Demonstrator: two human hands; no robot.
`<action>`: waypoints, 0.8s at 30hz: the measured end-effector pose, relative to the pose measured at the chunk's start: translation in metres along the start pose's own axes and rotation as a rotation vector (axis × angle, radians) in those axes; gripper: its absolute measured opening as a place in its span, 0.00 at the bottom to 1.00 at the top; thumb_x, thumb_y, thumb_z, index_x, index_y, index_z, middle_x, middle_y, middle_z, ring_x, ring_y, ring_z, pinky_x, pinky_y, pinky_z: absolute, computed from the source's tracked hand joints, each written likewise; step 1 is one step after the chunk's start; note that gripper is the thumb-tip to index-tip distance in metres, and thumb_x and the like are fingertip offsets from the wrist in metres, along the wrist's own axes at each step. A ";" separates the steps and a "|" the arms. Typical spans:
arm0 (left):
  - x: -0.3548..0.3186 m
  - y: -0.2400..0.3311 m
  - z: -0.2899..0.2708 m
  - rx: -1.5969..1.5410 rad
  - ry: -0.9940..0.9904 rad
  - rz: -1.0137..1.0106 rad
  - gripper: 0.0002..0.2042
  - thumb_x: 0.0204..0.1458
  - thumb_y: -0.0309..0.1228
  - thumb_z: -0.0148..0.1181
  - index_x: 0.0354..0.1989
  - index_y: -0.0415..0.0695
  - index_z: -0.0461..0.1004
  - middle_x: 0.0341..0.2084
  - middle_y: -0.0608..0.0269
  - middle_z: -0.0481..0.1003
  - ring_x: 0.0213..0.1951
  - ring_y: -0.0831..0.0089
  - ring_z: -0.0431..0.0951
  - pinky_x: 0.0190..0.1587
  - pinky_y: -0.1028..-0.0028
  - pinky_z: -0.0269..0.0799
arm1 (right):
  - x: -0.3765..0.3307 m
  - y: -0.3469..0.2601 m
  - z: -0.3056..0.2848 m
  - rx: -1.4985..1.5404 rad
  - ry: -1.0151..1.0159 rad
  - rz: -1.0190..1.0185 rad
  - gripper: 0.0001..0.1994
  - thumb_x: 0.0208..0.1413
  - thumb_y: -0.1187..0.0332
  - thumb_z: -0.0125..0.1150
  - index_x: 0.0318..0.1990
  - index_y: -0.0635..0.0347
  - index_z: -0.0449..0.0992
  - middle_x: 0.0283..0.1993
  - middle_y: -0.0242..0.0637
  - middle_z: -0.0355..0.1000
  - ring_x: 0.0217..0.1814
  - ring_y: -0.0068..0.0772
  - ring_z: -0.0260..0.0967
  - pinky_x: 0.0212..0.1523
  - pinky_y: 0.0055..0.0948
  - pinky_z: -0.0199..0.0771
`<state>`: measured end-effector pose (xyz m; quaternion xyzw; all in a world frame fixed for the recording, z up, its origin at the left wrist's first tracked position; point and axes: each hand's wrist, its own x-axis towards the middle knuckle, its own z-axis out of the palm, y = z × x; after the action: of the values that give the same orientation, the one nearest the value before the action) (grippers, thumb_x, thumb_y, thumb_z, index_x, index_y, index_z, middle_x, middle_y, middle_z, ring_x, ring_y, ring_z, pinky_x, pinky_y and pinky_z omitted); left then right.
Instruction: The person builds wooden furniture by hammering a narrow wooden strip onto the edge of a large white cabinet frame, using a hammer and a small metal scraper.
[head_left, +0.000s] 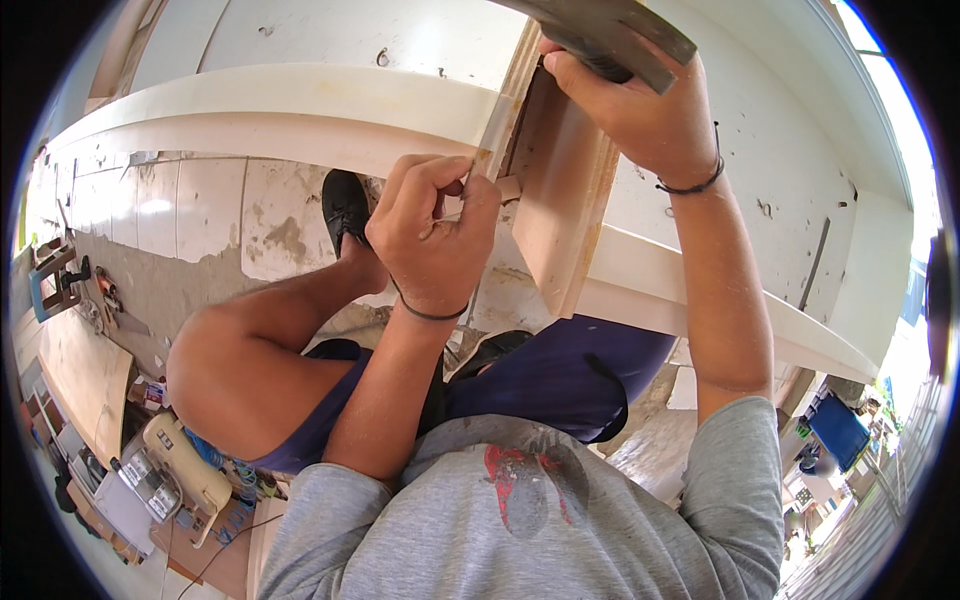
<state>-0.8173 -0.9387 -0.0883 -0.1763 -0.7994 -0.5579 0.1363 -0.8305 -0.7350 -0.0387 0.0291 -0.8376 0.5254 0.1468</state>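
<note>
White wooden frame — left hand pinches a small wood piece; right hand grips a hammer.

We see the wooden panel standing on the long white board, right of our left hand and below our right hand. Far left lie clamps; a power tool lies lower left.

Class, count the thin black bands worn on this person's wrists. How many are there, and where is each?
2. One thin black band circles the left wrist below the left hand; the other circles the right wrist below the right hand. None appears hidden.
</note>
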 end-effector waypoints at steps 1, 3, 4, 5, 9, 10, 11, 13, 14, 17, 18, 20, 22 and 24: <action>0.000 0.000 0.001 -0.013 0.004 -0.005 0.07 0.39 0.14 0.63 0.27 0.38 0.75 0.23 0.62 0.75 0.22 0.80 0.74 0.23 0.81 0.66 | 0.000 -0.002 -0.001 -0.033 -0.021 0.020 0.11 0.45 0.77 0.65 0.37 0.65 0.72 0.29 0.32 0.73 0.33 0.17 0.66 0.36 0.23 0.69; 0.000 0.001 0.001 -0.021 0.015 -0.010 0.07 0.39 0.14 0.63 0.27 0.37 0.75 0.23 0.62 0.75 0.21 0.79 0.74 0.23 0.81 0.66 | -0.001 -0.006 0.006 -0.055 0.025 -0.026 0.11 0.45 0.76 0.65 0.37 0.65 0.72 0.28 0.32 0.72 0.33 0.17 0.66 0.35 0.22 0.68; 0.000 0.001 0.000 -0.020 0.007 -0.016 0.07 0.39 0.14 0.63 0.27 0.37 0.75 0.23 0.61 0.75 0.21 0.78 0.75 0.23 0.80 0.67 | -0.001 -0.007 0.008 -0.062 0.049 -0.052 0.11 0.45 0.75 0.66 0.37 0.65 0.73 0.28 0.32 0.72 0.32 0.17 0.66 0.35 0.22 0.68; 0.000 0.001 -0.001 -0.018 -0.001 -0.022 0.07 0.39 0.14 0.63 0.27 0.37 0.75 0.23 0.60 0.75 0.21 0.77 0.75 0.24 0.79 0.68 | -0.002 -0.007 0.010 -0.070 0.072 -0.077 0.11 0.45 0.75 0.66 0.36 0.65 0.73 0.28 0.32 0.72 0.32 0.17 0.66 0.34 0.22 0.68; -0.001 0.001 0.002 -0.034 0.020 -0.004 0.07 0.39 0.15 0.63 0.27 0.37 0.75 0.22 0.58 0.75 0.22 0.74 0.76 0.25 0.78 0.70 | -0.005 -0.001 0.003 -0.292 0.097 -0.083 0.07 0.51 0.75 0.67 0.38 0.63 0.81 0.35 0.30 0.80 0.36 0.19 0.75 0.40 0.22 0.75; -0.001 0.002 0.002 -0.026 0.029 -0.004 0.07 0.39 0.15 0.63 0.27 0.37 0.75 0.22 0.58 0.75 0.22 0.74 0.76 0.25 0.78 0.70 | -0.005 0.000 0.002 -0.328 0.094 -0.124 0.07 0.51 0.75 0.67 0.38 0.63 0.81 0.35 0.30 0.80 0.36 0.19 0.75 0.40 0.21 0.76; -0.002 0.003 0.003 -0.032 0.024 -0.013 0.07 0.39 0.15 0.63 0.27 0.37 0.75 0.22 0.58 0.75 0.22 0.74 0.76 0.25 0.78 0.71 | -0.005 -0.001 0.001 -0.333 0.088 -0.113 0.06 0.51 0.75 0.68 0.37 0.62 0.82 0.35 0.30 0.80 0.36 0.20 0.76 0.40 0.22 0.76; -0.002 0.002 0.002 -0.036 0.026 -0.024 0.07 0.38 0.15 0.63 0.27 0.37 0.75 0.22 0.58 0.75 0.22 0.73 0.77 0.25 0.78 0.71 | -0.006 0.000 0.001 -0.319 0.086 -0.117 0.06 0.51 0.75 0.68 0.37 0.62 0.82 0.35 0.30 0.80 0.37 0.19 0.76 0.41 0.22 0.76; -0.003 0.001 0.003 -0.051 0.021 -0.023 0.07 0.38 0.15 0.63 0.27 0.37 0.75 0.22 0.58 0.75 0.22 0.73 0.77 0.25 0.78 0.71 | -0.006 0.000 0.001 -0.314 0.090 -0.114 0.06 0.51 0.75 0.68 0.38 0.62 0.82 0.35 0.30 0.80 0.37 0.19 0.75 0.41 0.22 0.76; -0.004 0.000 0.003 -0.065 0.021 -0.023 0.07 0.38 0.15 0.63 0.27 0.37 0.75 0.22 0.58 0.75 0.22 0.72 0.77 0.25 0.77 0.71 | -0.006 0.001 0.002 -0.295 0.090 -0.081 0.07 0.51 0.75 0.67 0.38 0.62 0.81 0.35 0.30 0.79 0.37 0.19 0.75 0.41 0.22 0.75; -0.004 0.000 0.003 -0.067 0.021 -0.024 0.07 0.37 0.15 0.63 0.26 0.37 0.75 0.22 0.58 0.75 0.22 0.72 0.77 0.25 0.77 0.71 | -0.006 0.001 0.003 -0.293 0.087 -0.083 0.07 0.51 0.75 0.67 0.38 0.62 0.81 0.35 0.30 0.79 0.37 0.19 0.75 0.41 0.22 0.75; -0.003 -0.001 0.004 -0.085 0.027 -0.025 0.07 0.37 0.15 0.63 0.26 0.37 0.75 0.22 0.59 0.74 0.22 0.72 0.77 0.25 0.77 0.71 | -0.005 -0.001 0.002 -0.278 0.075 -0.064 0.07 0.52 0.75 0.67 0.39 0.62 0.80 0.35 0.28 0.79 0.37 0.17 0.74 0.40 0.21 0.74; -0.002 0.000 0.003 -0.103 0.031 -0.025 0.07 0.37 0.15 0.63 0.26 0.37 0.75 0.21 0.59 0.74 0.22 0.72 0.76 0.25 0.77 0.71 | -0.006 0.000 0.002 -0.257 0.070 -0.044 0.07 0.52 0.75 0.67 0.39 0.62 0.80 0.35 0.28 0.79 0.37 0.17 0.73 0.40 0.21 0.74; -0.002 0.001 0.002 -0.077 0.023 -0.021 0.07 0.36 0.15 0.62 0.25 0.37 0.75 0.21 0.59 0.74 0.21 0.71 0.76 0.24 0.76 0.70 | -0.007 -0.001 0.003 -0.236 0.066 -0.024 0.06 0.53 0.76 0.66 0.39 0.62 0.80 0.35 0.28 0.78 0.37 0.17 0.73 0.40 0.20 0.74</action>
<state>-0.8153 -0.9363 -0.0887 -0.1664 -0.7775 -0.5917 0.1328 -0.8246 -0.7385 -0.0408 0.0042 -0.8880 0.4219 0.1830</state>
